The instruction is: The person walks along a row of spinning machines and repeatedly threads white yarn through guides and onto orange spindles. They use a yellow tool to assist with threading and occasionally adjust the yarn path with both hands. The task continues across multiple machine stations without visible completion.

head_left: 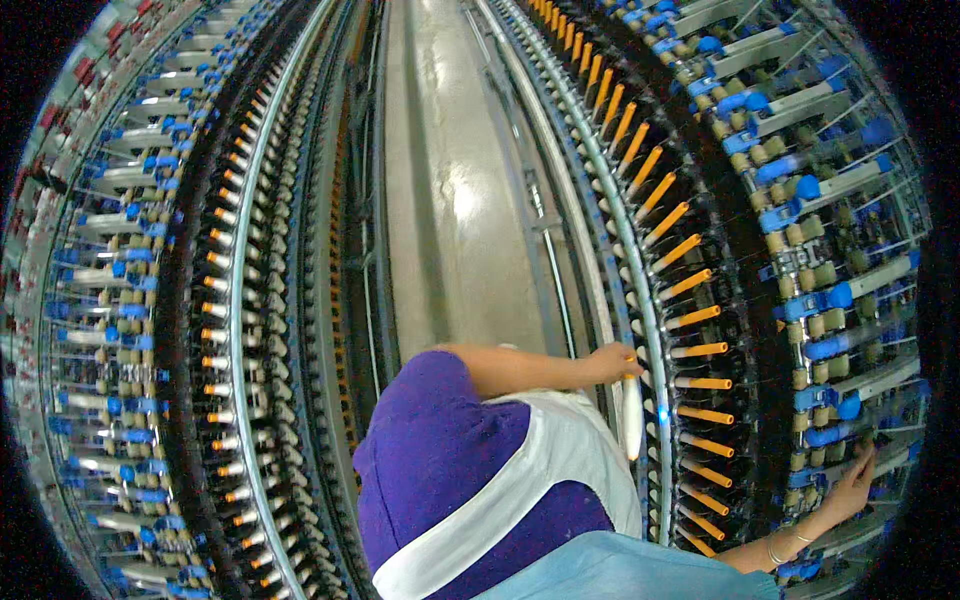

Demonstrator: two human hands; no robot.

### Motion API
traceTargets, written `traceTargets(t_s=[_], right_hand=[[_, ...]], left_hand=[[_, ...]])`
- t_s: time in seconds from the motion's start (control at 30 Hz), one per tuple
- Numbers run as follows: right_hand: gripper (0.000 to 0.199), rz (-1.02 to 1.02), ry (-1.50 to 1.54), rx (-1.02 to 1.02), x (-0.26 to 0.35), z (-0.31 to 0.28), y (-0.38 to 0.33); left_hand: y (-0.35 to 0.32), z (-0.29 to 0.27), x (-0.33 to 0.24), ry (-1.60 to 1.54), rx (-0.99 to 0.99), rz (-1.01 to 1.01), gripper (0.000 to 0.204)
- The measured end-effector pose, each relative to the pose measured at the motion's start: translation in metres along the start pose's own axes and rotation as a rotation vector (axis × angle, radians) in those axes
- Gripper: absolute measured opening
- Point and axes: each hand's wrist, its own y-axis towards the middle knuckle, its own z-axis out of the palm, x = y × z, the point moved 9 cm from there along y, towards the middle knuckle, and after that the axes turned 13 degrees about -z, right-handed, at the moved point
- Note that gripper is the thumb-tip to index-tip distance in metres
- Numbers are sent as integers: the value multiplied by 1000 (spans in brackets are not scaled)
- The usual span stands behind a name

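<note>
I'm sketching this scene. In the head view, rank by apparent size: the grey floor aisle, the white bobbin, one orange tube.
1. Grey floor aisle, by far largest.
2. White bobbin.
3. Orange tube, slightly smaller, though fisheye bending makes these two unsure.

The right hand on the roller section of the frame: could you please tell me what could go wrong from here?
1. The right hand rests among the blue-capped roller arms; if they are turning, which I cannot tell, fingers could be nipped or a thread broken.
2. The bracelets on that wrist might snag.
3. A co-worker's hand holds a white bobbin by the orange tubes close by; the two people might bump.
</note>
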Motion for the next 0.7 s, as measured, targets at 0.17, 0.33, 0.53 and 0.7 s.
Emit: traceTargets(t_s=[0.17,0.33,0.53,0.7], right_hand=[[46,147,126,-117,-11,-5,-11],[50,100,240,-169,8,-17,-11],[41,213,228,-294,32,-28,-22],[33,-9,130,-486,59,-45,-16]], left_hand=[[3,6,-4,104,-3,69,35],[7,16,11,-9,97,-45,27],[2,19,-12,-202,213,-31,9],[-6,42,-29,-64,278,-18,11]])
